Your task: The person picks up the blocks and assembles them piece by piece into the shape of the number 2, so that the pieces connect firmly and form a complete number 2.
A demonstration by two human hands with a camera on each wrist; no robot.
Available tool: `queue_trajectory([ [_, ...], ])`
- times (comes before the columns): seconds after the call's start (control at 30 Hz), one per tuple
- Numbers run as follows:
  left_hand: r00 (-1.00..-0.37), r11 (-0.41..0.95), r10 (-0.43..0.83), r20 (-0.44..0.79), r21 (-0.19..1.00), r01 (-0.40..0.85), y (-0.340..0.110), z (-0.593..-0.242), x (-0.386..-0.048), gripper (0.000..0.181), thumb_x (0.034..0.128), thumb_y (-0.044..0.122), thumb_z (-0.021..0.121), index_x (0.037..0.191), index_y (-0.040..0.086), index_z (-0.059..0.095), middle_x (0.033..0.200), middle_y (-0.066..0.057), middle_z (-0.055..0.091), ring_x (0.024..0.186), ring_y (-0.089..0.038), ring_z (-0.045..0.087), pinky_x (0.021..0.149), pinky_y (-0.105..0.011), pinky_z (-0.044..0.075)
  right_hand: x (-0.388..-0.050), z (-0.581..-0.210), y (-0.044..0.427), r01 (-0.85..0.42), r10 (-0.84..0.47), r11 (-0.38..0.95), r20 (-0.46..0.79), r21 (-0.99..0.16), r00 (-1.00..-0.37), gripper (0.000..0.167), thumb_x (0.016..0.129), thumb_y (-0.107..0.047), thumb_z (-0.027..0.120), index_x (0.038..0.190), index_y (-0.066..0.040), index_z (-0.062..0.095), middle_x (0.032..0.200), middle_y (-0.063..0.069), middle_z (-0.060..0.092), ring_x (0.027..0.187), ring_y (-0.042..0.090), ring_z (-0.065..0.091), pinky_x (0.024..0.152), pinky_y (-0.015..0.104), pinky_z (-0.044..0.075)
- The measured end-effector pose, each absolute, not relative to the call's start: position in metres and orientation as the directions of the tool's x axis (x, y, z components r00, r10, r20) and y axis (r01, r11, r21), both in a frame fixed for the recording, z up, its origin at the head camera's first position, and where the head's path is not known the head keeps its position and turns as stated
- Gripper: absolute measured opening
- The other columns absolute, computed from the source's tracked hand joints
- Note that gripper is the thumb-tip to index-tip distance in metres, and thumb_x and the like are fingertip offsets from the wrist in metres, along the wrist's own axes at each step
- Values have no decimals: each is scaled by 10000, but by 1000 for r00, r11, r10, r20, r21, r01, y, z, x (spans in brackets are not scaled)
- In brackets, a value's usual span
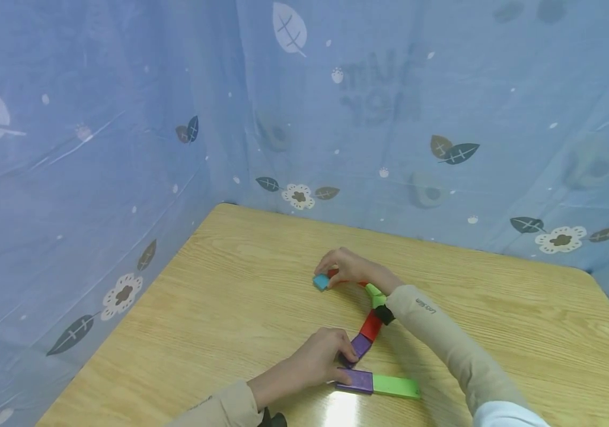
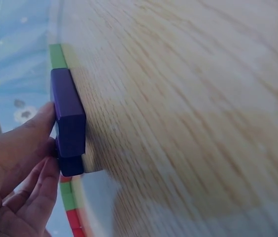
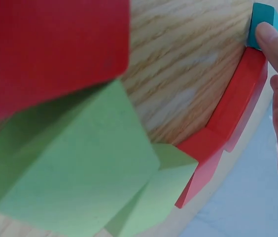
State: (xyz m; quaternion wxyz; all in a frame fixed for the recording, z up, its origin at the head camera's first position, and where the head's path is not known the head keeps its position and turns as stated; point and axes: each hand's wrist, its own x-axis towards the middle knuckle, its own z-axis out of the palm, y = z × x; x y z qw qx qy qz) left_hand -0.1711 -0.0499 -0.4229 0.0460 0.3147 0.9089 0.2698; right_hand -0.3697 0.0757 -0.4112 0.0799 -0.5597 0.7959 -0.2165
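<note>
In the head view a curved row of coloured blocks lies on the table. My right hand (image 1: 348, 265) is at its far end, pinching a blue block (image 1: 321, 281) against a red block (image 3: 240, 94). In the right wrist view the thumb lies on the blue block's top; part of the other fingers is out of frame. Nearer me, my left hand (image 1: 317, 359) has its thumb on a purple block (image 1: 357, 381) and its fingers on a second purple block (image 1: 361, 344), pinching them where their ends come close. A long green block (image 1: 396, 386) adjoins the first purple one.
Between the hands the row holds a red block (image 1: 371, 326) and light green blocks (image 1: 375, 295), partly under the right wrist. The wooden table (image 1: 261, 255) meets a blue patterned curtain (image 1: 379, 118) at its back and left edges. A light reflection lies near the front.
</note>
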Motion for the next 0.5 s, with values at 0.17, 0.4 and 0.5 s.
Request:
queue_trajectory([
  [0.17,-785,650,616,69,518,556,-44,-421,-170,275,660,207,871,905,130,774,892,115,647,870,20,553,806,-122,428,-365,-409,89,-836,-909,337,82,-433,-409,359,755,-93,804,1093,-17,709,1110,132,685,959,219,660,837,320,524],
  [0.4,-788,683,614,40,472,557,-37,-413,-174,64,749,157,810,799,137,776,774,120,635,747,41,537,698,-88,420,-361,-397,100,-739,-827,410,123,-535,-548,482,781,-119,791,1224,-6,638,1246,147,622,1162,298,568,958,424,462],
  [0.5,-808,725,588,18,431,537,-34,-409,-176,58,792,139,769,734,146,767,706,126,624,669,46,508,618,-90,409,-353,-389,113,-635,-722,406,195,-657,-664,474,854,-159,729,1295,-48,593,1329,124,568,1246,317,498,1022,433,404],
])
